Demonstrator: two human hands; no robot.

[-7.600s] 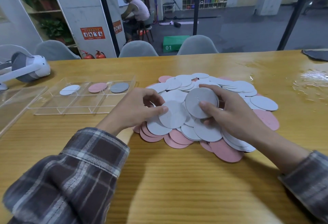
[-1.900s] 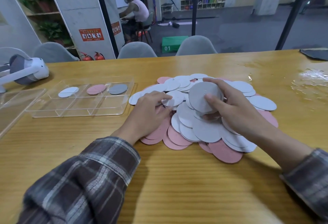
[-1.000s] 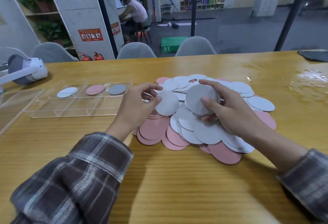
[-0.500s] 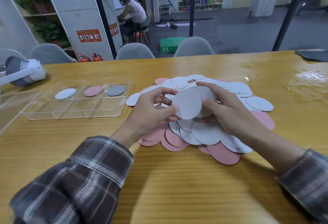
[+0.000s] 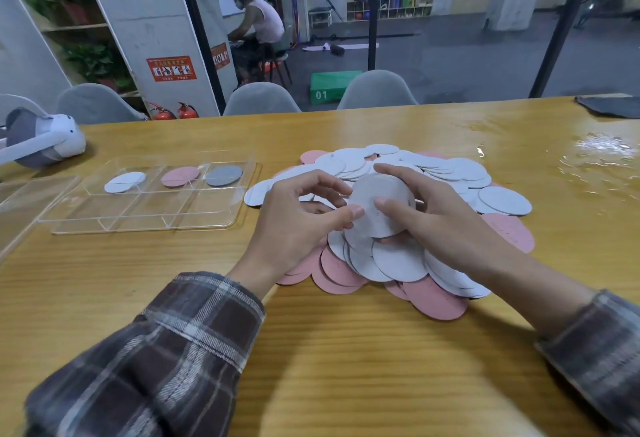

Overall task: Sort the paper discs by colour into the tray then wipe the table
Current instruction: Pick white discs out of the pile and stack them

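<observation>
Above the disc pile (image 5: 460, 173) on the tabletop (image 5: 346, 367), my right grip (image 5: 446, 225) clasps a stack of white discs (image 5: 384, 201) while my left grip (image 5: 298, 225) pinches its left edge, presumably squaring it for the white compartment of the tray (image 5: 145, 226).

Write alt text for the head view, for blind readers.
The left hand and right hand hold a stack of white discs over a pile of white and pink discs on a table. A clear tray at left holds a white disc, a pink disc and a grey disc.
</observation>
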